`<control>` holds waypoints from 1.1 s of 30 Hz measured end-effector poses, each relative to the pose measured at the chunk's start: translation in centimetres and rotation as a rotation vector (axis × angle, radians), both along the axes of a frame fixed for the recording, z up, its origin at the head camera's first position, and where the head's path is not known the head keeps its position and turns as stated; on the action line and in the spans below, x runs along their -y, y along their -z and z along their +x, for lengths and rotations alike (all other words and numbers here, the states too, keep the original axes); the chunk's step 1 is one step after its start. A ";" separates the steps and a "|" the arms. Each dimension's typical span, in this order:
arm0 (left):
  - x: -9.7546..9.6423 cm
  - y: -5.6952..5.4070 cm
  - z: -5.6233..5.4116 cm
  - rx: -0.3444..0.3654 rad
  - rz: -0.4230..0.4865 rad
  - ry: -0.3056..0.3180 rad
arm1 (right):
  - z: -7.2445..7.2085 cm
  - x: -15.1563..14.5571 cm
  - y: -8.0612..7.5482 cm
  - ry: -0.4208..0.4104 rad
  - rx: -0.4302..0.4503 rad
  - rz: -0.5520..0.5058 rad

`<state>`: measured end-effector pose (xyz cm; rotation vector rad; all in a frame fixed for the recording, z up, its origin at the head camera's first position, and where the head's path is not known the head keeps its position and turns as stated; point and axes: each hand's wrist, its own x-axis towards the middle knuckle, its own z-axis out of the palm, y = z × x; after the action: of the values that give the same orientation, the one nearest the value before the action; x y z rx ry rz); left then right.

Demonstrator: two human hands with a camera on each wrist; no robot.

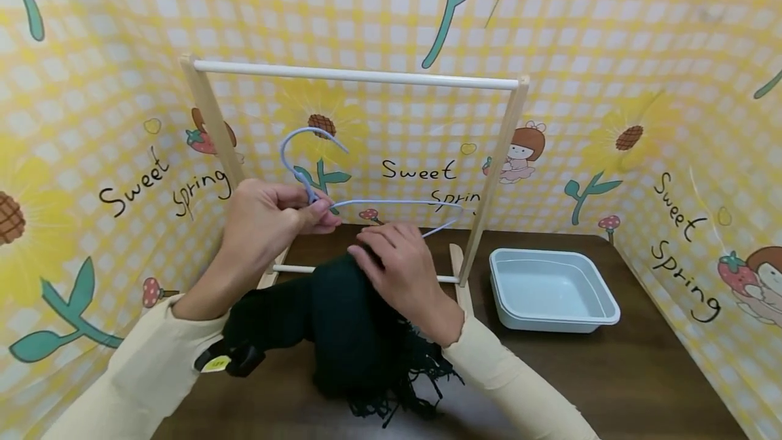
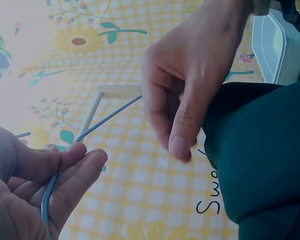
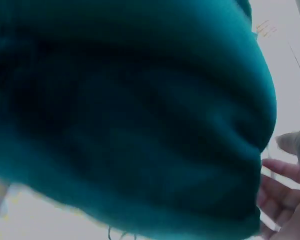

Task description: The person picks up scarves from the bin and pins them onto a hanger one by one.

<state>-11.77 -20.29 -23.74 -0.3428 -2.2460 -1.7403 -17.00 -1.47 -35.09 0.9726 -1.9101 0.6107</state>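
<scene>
A lilac-blue wire hanger (image 1: 397,202) is pinched near its neck between the thumb and fingers of my left hand (image 1: 281,216), hook upward. In the left wrist view my left hand (image 2: 45,180) holds the same wire (image 2: 110,117). My right hand (image 1: 403,270) lies at the top of a dark green fringed scarf (image 1: 345,331), fingers loosely bent. The left wrist view shows no thing between the thumb and fingers of my right hand (image 2: 190,90). The scarf (image 3: 155,125) fills most of the right wrist view. Its bulk hides part of the hanger's lower bar.
A wooden rack with a white top rail (image 1: 354,75) stands behind my hands. To its right a light blue plastic basin (image 1: 552,290) sits on the dark brown table (image 1: 660,386). Yellow checked cloth (image 1: 391,12) with printed flowers surrounds the table at the back and sides.
</scene>
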 end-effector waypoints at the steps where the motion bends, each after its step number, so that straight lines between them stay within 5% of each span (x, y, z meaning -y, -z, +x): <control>1: -0.2 -0.1 -0.1 -0.004 -0.005 0.000 | 0.0 0.2 0.0 -0.033 -0.021 0.017; 7: -0.8 -0.6 -0.2 0.002 -0.001 0.017 | 0.5 2.0 0.0 -0.148 -0.089 0.188; 18: -1.2 -0.4 -0.3 -0.017 -0.040 0.017 | 1.4 4.3 -0.5 -0.066 -0.042 0.558; 26: -1.4 0.3 -0.7 -0.003 -0.005 0.028 | 1.1 4.4 0.2 -0.130 -0.007 0.494; 33: -1.7 0.5 -0.9 0.020 0.007 0.052 | 1.3 4.3 0.2 -0.157 0.106 0.287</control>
<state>-12.69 -18.59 -24.25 -0.3876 -2.2633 -1.7847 -15.72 -5.73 -35.34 1.3047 -2.0665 0.4936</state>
